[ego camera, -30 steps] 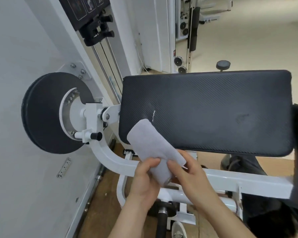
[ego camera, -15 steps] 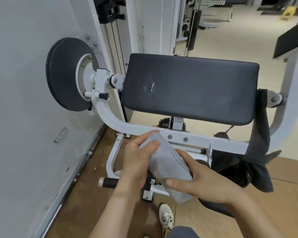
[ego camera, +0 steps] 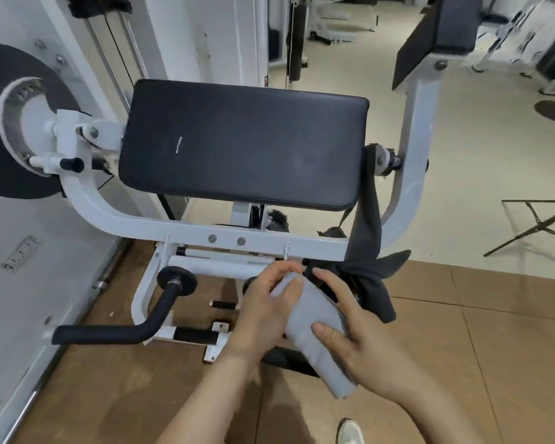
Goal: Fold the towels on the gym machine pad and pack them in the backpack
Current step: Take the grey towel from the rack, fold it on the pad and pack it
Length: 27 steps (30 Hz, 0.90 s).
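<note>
A folded light grey towel (ego camera: 318, 328) is held in the air below the white machine frame. My left hand (ego camera: 263, 312) grips its upper left edge, fingers curled over the top. My right hand (ego camera: 356, 344) grips its right side, thumb pressed on the front. The black gym machine pad (ego camera: 244, 142) above carries no towel. A dark grey cloth (ego camera: 370, 232) hangs from the pad's right end. Behind my hands a black bag-like shape (ego camera: 346, 283), possibly the backpack, sits under the frame, mostly hidden.
The white frame bar (ego camera: 205, 233) runs just above my hands. A black padded handle (ego camera: 119, 333) juts out low on the left. A round black weight disc (ego camera: 16, 123) hangs by the white wall. My shoe (ego camera: 350, 432) shows on the brown floor.
Both hands have carried the towel off the pad, downward and to the right, below the frame bar. The view has pulled back and turned right.
</note>
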Tool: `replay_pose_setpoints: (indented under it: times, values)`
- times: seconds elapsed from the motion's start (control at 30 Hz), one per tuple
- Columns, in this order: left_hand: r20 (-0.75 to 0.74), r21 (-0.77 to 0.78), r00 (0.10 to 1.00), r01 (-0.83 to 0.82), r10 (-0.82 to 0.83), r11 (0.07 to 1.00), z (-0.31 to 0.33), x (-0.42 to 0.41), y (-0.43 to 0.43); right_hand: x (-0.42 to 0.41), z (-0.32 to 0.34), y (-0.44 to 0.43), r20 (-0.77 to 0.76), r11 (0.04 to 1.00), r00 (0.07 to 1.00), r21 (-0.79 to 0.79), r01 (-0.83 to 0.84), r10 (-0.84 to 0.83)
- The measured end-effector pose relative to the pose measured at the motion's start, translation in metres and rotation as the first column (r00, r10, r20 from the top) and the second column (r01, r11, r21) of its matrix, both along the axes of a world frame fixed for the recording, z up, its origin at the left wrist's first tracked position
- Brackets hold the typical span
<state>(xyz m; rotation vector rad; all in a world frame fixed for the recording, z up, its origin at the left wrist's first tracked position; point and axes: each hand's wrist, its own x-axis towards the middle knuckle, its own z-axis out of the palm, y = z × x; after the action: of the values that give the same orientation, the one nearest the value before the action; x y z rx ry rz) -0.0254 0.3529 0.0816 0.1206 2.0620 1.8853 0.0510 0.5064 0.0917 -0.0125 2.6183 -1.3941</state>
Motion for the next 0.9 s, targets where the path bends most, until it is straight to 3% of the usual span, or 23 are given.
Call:
replay_pose_setpoints:
  times: [0.1,0.17,0.23,0.3,0.43,0.6,0.7,0.77,0.83,0.9]
  values:
    - [-0.034,-0.257,0.999,-0.05,0.042,0.965,-0.037,0.007,0.067,0.008,-0.026,0.076,0.003,0.99,1.0,0.14,-0.027,0.026]
    - [-0.035,-0.447,0.998,-0.055,0.043,0.893,-0.056,0.013,0.106,0.014,-0.055,0.128,0.025,0.983,0.994,0.151,0.103,-0.108]
    - [0.054,-0.572,0.998,0.041,-0.012,0.819,-0.076,0.013,0.139,0.015,-0.083,0.169,0.085,0.958,0.956,0.087,0.273,-0.281]
    - [0.163,-0.645,0.987,0.118,-0.016,0.755,-0.099,0.001,0.165,0.01,-0.107,0.198,0.195,0.922,0.902,0.052,0.383,-0.385]
    - [0.219,-0.777,0.973,0.128,0.074,0.616,-0.152,-0.041,0.184,-0.007,-0.152,0.217,0.417,0.862,0.785,-0.004,0.506,-0.459]
    - [0.372,-0.879,0.923,0.315,0.102,0.357,-0.23,-0.08,0.16,-0.016,-0.191,0.209,0.467,0.881,0.779,-0.003,0.474,-0.418]
    - [0.412,-0.837,0.908,0.347,0.071,0.423,-0.244,-0.079,0.17,-0.016,-0.203,0.204,0.491,0.903,0.776,0.053,0.427,-0.395]
    - [0.433,-0.772,0.901,0.379,-0.015,0.511,-0.227,-0.065,0.193,-0.014,-0.199,0.202,0.464,0.942,0.821,0.211,0.262,-0.333]
    - [0.425,-0.711,0.902,0.382,-0.072,0.59,-0.201,-0.046,0.215,-0.01,-0.191,0.198,0.368,0.916,0.896,0.389,0.095,-0.249]
    - [0.459,-0.584,0.888,0.337,-0.042,0.738,-0.174,-0.023,0.229,-0.002,-0.18,0.193,0.37,0.875,0.908,0.484,-0.009,-0.195]
